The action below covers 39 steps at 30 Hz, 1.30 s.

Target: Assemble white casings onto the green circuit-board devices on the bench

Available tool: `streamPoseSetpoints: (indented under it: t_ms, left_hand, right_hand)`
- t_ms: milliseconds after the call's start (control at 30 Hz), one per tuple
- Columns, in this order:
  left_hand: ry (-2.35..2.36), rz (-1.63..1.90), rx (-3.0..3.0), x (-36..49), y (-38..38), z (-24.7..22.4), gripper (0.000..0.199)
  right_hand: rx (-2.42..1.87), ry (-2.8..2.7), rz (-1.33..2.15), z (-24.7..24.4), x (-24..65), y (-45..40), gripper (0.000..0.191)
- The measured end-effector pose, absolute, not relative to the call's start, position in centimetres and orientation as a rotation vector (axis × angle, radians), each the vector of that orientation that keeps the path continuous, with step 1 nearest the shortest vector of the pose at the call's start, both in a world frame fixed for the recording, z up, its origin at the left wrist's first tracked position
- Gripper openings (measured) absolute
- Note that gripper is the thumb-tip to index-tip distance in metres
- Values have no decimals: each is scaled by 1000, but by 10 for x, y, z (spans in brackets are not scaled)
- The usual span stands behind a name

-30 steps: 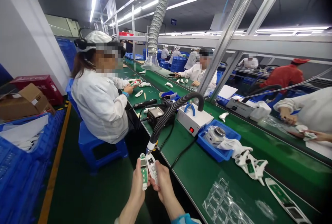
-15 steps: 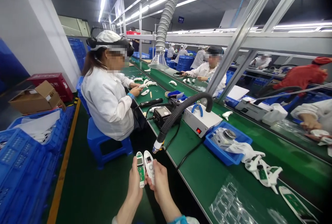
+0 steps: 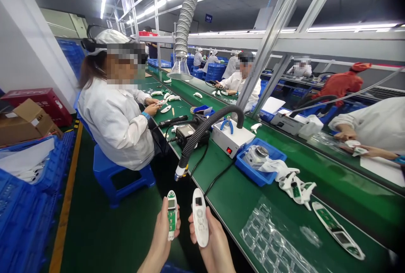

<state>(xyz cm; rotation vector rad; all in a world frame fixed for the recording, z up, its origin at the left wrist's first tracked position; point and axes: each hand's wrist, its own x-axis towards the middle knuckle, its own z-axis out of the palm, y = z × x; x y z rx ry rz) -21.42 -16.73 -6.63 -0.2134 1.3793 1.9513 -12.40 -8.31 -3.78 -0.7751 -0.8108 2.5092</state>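
My left hand (image 3: 163,226) is closed round a slim white casing half with a green circuit board (image 3: 171,216) in it; a small grey screen shows near its top. In my right hand (image 3: 215,235) is a white oval cover (image 3: 200,218), with a dark window opening and ring-shaped button marks facing me. The two pieces stand upright side by side with a gap between them, in front of the bench edge. Just above them hangs the nozzle of a black flexible hose (image 3: 193,138).
On the green bench (image 3: 228,205) stand a white box with a red switch (image 3: 236,138), a blue tray (image 3: 262,176) and a clear plastic blister tray (image 3: 272,239). Another casing with a board (image 3: 338,231) lies far right. A co-worker (image 3: 114,112) sits at left, near blue crates (image 3: 19,209).
My hands have moved apart, so the cover and the board half are now separated. The cover has turned to face me more fully. The whole view has shifted somewhat to the right.
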Motion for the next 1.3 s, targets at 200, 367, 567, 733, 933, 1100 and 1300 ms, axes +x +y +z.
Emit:
streamPoseSetpoints:
  t_ms: [200, 367, 567, 733, 933, 1100, 1300]
  left_hand:
    - [1285, 1867, -164, -184, -174, -47, 54]
    - [1269, 1823, -52, -173, -167, -30, 51]
    - [1311, 1807, -92, -166, -159, -4, 51]
    - [1374, 1844, -64, -157, -152, 8, 51]
    - [1352, 1830, 299, -132, -137, 10, 36]
    - [1366, 1782, 392, -113, -123, 8, 41]
    - [1326, 1706, 411, -95, -113, 4, 44]
  right_hand:
    - [-782, -556, 2607, -37, -85, -82, 45]
    - [-825, -523, 2567, -42, -69, -83, 51]
    - [-809, -530, 2527, -36, -56, -85, 49]
    - [-842, -792, 2373, -30, -48, -87, 46]
    - [-826, -1050, 2123, -27, -38, -85, 59]
    - [-896, -1032, 2071, -24, -24, -77, 61]
    - [-929, -991, 1935, -30, -9, -78, 51]
